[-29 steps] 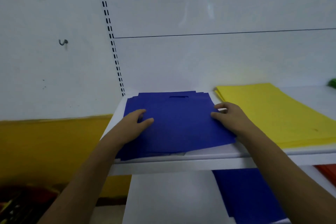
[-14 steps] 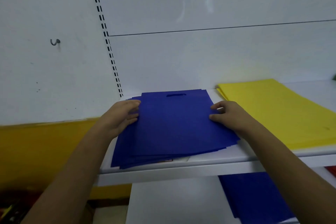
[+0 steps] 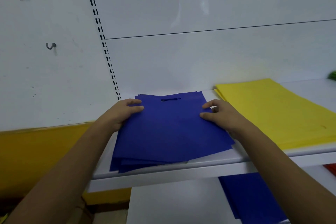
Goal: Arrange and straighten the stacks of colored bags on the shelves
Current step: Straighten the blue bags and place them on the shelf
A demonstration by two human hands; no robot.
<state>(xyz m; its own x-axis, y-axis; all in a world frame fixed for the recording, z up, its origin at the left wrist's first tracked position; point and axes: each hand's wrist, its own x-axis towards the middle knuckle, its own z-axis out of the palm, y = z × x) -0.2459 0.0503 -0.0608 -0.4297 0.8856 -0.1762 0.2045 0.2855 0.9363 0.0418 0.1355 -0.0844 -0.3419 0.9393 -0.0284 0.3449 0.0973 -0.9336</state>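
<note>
Deep blue bag stack (image 3: 171,131) beside a plain yellow stack (image 3: 276,111) — both on a white shelf (image 3: 181,172).

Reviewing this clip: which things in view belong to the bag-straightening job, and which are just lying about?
Part of the job:
- blue bag stack, gripped at its sides by the left hand and right hand
- yellow bag stack beside it
- blue bags on the lower shelf
- white shelf bearing the stacks

Just lying about:
- wall hook
- slotted shelf rail
- green thing at the right edge, unidentifiable
</note>
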